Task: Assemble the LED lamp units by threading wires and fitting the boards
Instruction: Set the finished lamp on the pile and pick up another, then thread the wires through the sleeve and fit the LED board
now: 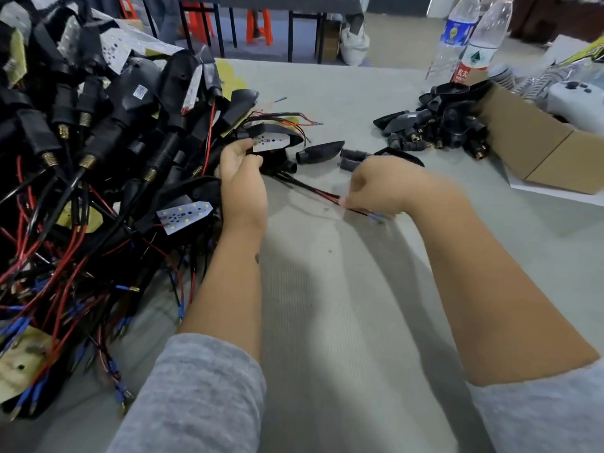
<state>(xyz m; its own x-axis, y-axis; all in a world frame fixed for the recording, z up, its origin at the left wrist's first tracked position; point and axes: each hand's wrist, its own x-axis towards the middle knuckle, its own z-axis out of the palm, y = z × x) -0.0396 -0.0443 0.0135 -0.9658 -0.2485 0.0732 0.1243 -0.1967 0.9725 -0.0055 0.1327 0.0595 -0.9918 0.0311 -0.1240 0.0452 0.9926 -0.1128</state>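
Note:
My left hand (242, 178) grips a black lamp housing (277, 158) with a white LED board (270, 141) seated in its top. Red and black wires (313, 190) run out of the housing's stem toward the right. My right hand (382, 188) pinches those wires near their blue-tipped ends (376, 217), just above the grey table (327, 289). The right hand is blurred.
A large heap of wired lamp units (81, 158) fills the left side. Empty black housings (322, 151) lie beyond my hands, with several more (441, 122) beside a cardboard box (539, 148). Two water bottles (470, 40) stand at the far right.

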